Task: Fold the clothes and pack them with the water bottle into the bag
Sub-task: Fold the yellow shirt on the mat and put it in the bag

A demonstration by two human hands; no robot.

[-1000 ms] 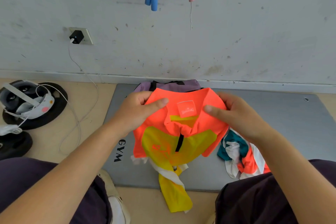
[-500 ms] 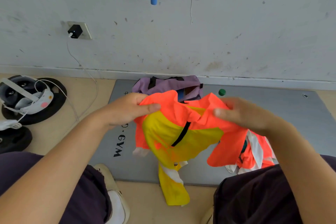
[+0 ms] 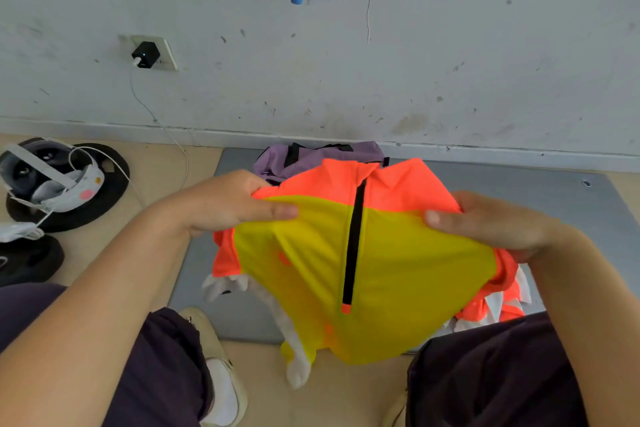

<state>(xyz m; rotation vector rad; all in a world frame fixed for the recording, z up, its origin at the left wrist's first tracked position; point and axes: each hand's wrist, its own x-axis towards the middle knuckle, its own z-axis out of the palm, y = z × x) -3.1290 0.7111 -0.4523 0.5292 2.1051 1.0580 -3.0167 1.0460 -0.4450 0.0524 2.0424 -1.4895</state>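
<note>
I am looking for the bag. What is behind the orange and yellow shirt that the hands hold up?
Behind the shirt, the top of a purple bag shows on the grey mat. The shirt covers the rest of the bag, so its opening and contents cannot be seen.

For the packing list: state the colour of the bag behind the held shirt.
Purple bag with black straps, head view.

Single head-worn wide-angle view, looking forward and down. Close over left hand (image 3: pixel 225 204) and right hand (image 3: pixel 491 224); own knees at bottom edge. Faces wall (image 3: pixel 415 73) beyond grey mat (image 3: pixel 540 198). No second view.
</note>
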